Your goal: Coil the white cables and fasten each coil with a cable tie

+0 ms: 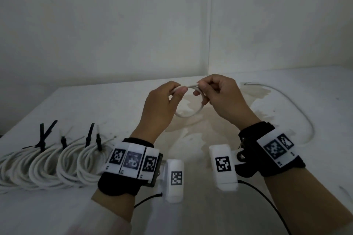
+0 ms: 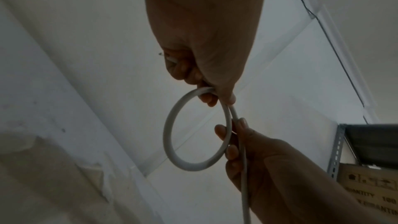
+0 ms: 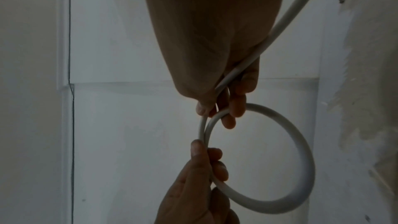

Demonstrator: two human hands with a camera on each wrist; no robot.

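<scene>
A white cable loop (image 1: 188,115) hangs in the air above the table (image 1: 107,105), held between both hands. My left hand (image 1: 176,90) pinches the top of the loop with thumb and fingers. My right hand (image 1: 200,89) grips where the two strands cross, just right of the left. In the left wrist view, the left hand (image 2: 206,89) holds the loop (image 2: 170,135) from above, and the right hand (image 2: 234,140) holds its side. In the right wrist view, the cable's tail (image 3: 286,14) runs out past the right hand (image 3: 224,108). The loose remainder (image 1: 298,112) curves over the table's right side.
Several finished white coils (image 1: 57,162) bound with black cable ties (image 1: 43,137) lie in a row at the table's left front. A brownish stain (image 1: 193,131) marks the table's middle. White walls stand close behind. A metal shelf with a cardboard box (image 2: 370,185) shows in the left wrist view.
</scene>
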